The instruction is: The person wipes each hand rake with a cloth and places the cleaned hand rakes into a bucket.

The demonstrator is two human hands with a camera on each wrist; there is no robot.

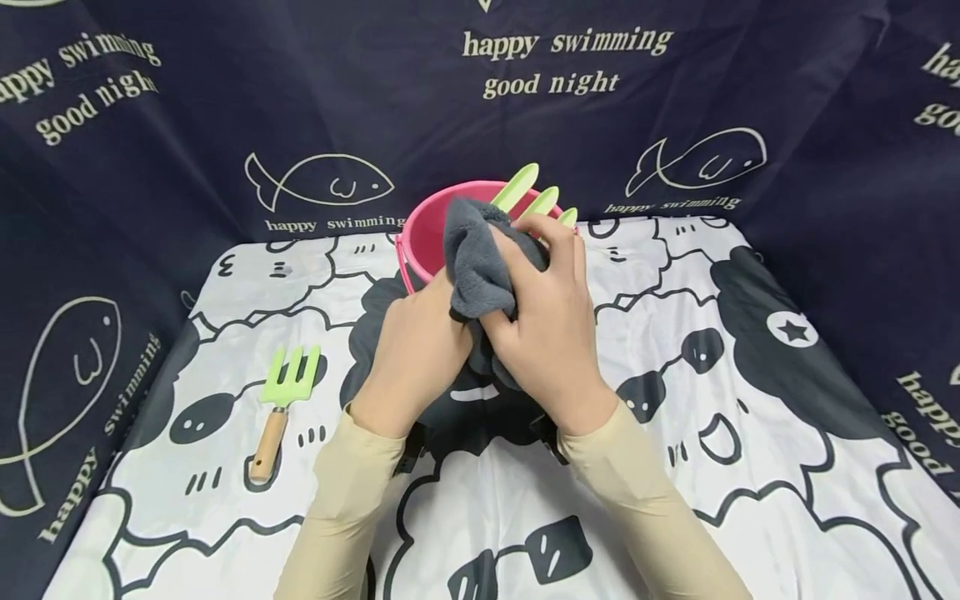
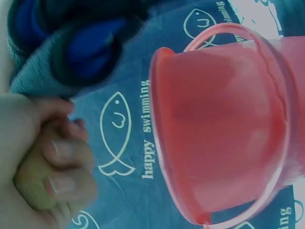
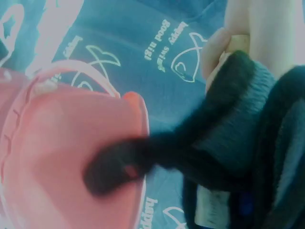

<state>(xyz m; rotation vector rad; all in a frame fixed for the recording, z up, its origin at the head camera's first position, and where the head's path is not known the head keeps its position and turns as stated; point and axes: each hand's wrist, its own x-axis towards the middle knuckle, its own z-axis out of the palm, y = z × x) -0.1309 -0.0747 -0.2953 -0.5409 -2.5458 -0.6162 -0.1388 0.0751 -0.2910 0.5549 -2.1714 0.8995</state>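
Observation:
In the head view my left hand and right hand meet in front of the bucket. The left fingers curl round a wooden handle, whose butt end shows in the left wrist view. A dark grey cloth is bunched in my right hand, wrapped about the middle of this hand rake. Its three green prongs stick out beyond the cloth, above the bucket's right side. The cloth hides where handle and prongs join. Behind the hands stands a pink bucket, apart from the fingers.
A green hand fork with a wooden handle lies at the left on the cartoon-sheep tablecloth. Dark blue fabric with fish and lettering hangs behind the bucket and at both sides.

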